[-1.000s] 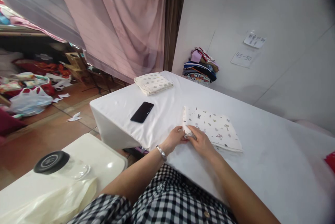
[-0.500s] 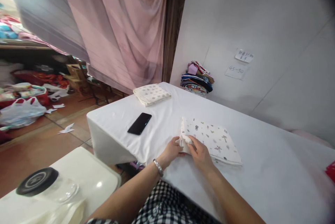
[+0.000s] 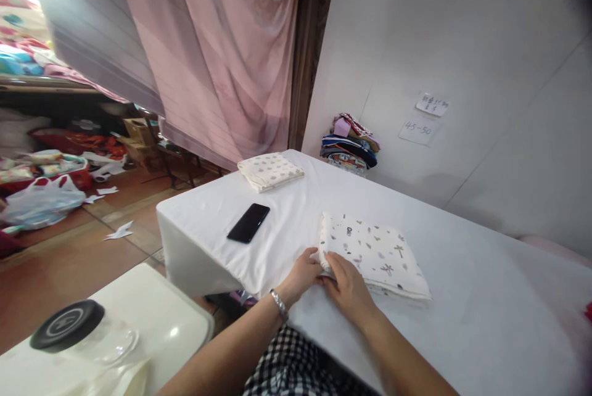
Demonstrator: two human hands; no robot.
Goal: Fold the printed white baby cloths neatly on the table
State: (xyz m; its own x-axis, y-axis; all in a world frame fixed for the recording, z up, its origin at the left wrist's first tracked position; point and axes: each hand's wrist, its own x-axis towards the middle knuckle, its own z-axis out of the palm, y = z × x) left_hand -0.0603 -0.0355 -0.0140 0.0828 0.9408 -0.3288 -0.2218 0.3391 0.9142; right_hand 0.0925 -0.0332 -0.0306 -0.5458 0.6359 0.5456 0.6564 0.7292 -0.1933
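Observation:
A folded white cloth [image 3: 377, 248] printed with small palm trees and other figures lies flat on the white-covered table [image 3: 467, 297]. My left hand [image 3: 303, 272] is at its near left corner, the fingertips closed on the edge there. Right beside it, my right hand [image 3: 346, 285] grips the same corner, fingers on top and thumb low at the edge. The two hands almost touch. Part of the corner is hidden by the fingers. Farther back lies a second folded cloth [image 3: 272, 171], cream with grey spots, and a black phone [image 3: 248, 223] rests in front of it.
A stack of folded clothes [image 3: 349, 143] stands beyond the table by the grey wall. At lower left, a lidded clear jar [image 3: 69, 325] lies on a white stool [image 3: 152, 303]. A pink curtain [image 3: 231, 44] hangs behind. Bags [image 3: 46, 202] and paper scraps lie on the floor.
The cloth corner that was bunched up in my right hand now lies down flatter. My right hand's fingers have shifted left and straightened over the edge, closer to my left hand.

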